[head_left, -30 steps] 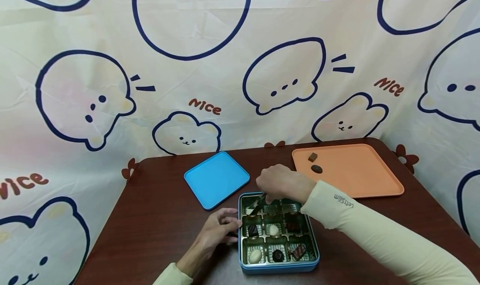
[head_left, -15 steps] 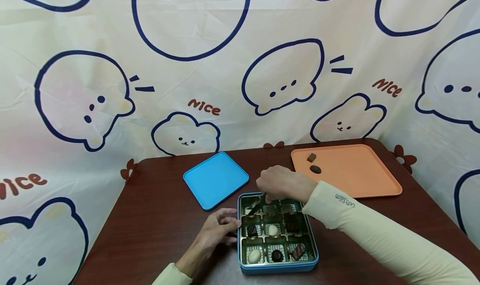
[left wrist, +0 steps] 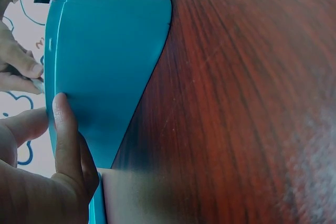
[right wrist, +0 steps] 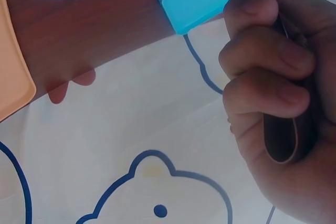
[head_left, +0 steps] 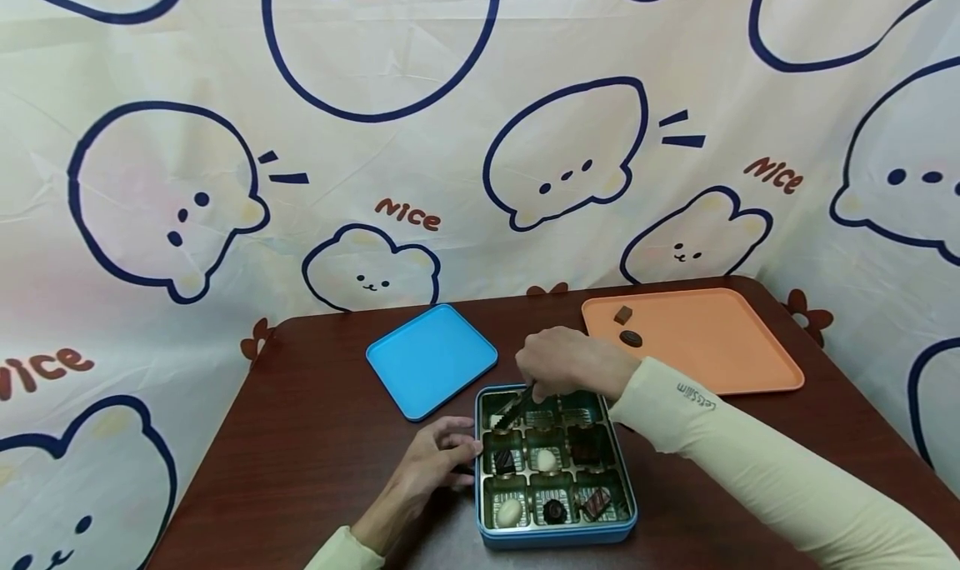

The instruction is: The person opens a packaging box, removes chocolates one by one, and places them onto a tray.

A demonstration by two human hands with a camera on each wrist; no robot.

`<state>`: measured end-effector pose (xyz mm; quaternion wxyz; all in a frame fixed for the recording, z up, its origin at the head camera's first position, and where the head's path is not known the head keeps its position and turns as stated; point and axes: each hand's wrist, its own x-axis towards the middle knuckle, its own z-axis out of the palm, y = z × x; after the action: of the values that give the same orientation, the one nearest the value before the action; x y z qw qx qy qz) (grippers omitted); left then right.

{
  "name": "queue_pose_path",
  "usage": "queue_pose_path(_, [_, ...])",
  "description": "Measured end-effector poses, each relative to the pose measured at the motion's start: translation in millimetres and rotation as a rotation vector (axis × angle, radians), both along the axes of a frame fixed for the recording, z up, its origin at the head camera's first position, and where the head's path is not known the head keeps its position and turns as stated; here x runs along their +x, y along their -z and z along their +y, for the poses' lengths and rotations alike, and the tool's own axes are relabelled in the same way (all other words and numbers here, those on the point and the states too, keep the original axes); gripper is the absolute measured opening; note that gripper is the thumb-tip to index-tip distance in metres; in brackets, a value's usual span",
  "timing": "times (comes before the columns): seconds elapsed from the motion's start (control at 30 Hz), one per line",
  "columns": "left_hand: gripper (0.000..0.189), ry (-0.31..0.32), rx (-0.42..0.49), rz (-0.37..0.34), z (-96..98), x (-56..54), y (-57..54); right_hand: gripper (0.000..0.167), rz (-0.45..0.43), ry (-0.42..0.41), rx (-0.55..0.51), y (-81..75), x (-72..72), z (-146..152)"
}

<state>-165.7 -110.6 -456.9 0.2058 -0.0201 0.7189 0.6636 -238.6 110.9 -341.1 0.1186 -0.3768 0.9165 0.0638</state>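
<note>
A blue tin (head_left: 558, 540) with gold compartments stands at the table's front. My right hand (head_left: 566, 362) is above its back edge, gripping dark tongs (head_left: 513, 410) that slant down into the back left compartment, beside something whitish. In the right wrist view, curled fingers wrap the tongs (right wrist: 307, 129) near their bent end. My left hand (head_left: 435, 462) rests against the tin's left side. The left wrist view has its fingers touching the tin (left wrist: 110, 51) at wall and rim. Lower compartments hold white chocolates (head_left: 510, 513) and dark chocolates (head_left: 555, 512).
Behind the tin to the left lies a blue tray (head_left: 433, 360). An orange tray (head_left: 697, 345) at the back right carries a brown square chocolate (head_left: 623, 315) and a dark oval one (head_left: 632, 338). A printed cloth (head_left: 465, 162) hangs behind the brown table (head_left: 315, 437).
My right hand has shifted slightly up and to the right, with the tongs' tips still in the back left compartment. The left hand stays at the tin's side.
</note>
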Motion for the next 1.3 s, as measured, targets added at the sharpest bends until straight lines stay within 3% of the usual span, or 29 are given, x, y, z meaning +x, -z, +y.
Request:
queue_pose_path(0.2, [0.053,-0.001,0.008,0.004,-0.1,0.0,0.1,0.021,-0.062,0.047,-0.055,-11.2,-1.8,9.0])
queue_pose_path(0.33, [0.053,0.004,0.013,0.014,-1.1,0.1,0.8,0.013,-0.103,0.054,-0.083,-20.6,-2.0,15.1])
queue_pose_path(0.6, [0.053,0.002,0.01,0.016,-0.5,0.8,0.9,0.012,-0.122,0.056,-0.119,-47.0,-4.7,30.2])
queue_pose_path(0.73, [0.053,-0.002,0.002,0.015,0.0,1.0,0.5,0.012,-0.126,0.1,-0.127,-56.5,-8.7,40.9])
queue_pose_path(0.9, [0.053,-0.002,-0.007,0.014,0.0,0.8,0.4,0.015,-0.208,0.188,-0.153,-66.8,-13.8,56.1])
queue_pose_path(1.0, [0.054,0.0,-0.009,0.012,0.0,0.8,0.7,0.017,-0.214,0.196,-0.162,-69.6,-17.6,67.0])
queue_pose_path(1.17, [0.054,0.0,-0.012,0.01,0.0,0.8,0.6,0.024,-0.143,0.162,-0.168,-69.6,-23.2,87.2])
queue_pose_path(1.3, [0.054,-0.003,-0.011,0.01,0.3,1.0,0.1,0.03,-0.124,0.198,-0.144,-67.6,-26.1,103.5])
